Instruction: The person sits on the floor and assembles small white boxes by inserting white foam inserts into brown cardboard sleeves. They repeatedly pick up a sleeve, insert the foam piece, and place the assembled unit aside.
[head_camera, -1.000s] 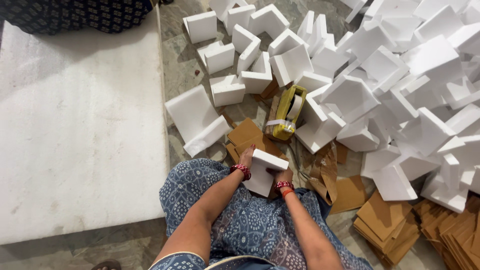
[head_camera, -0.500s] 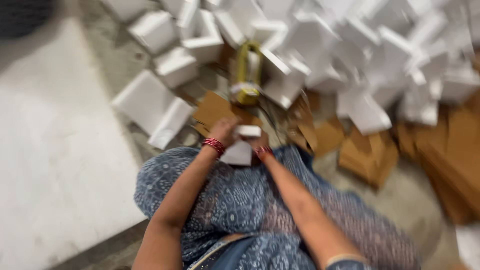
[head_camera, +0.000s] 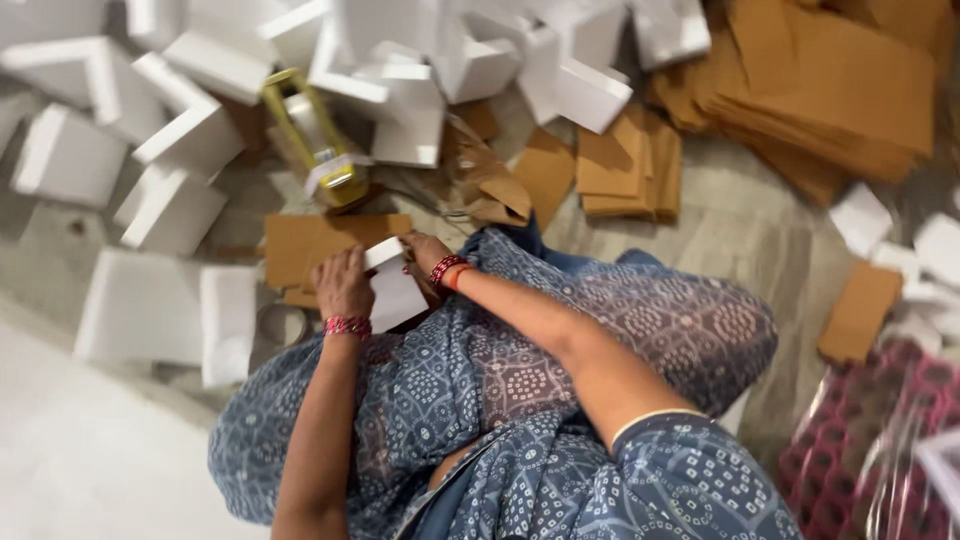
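At centre-left of the frame, the left hand (head_camera: 343, 283) and right hand (head_camera: 424, 250) pinched 1 white foam box (head_camera: 393, 290) by opposite edges over the lap; it appeared light, stiff, crushable, best held at its edges.

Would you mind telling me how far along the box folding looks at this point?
Many folded white boxes already lie piled on the floor, so much looks done. In hand: the left hand and right hand both grip one white box over the lap. Left to do: flat brown cardboard sheets are stacked nearby, and a yellow tape roll lies on the floor beside the boxes.
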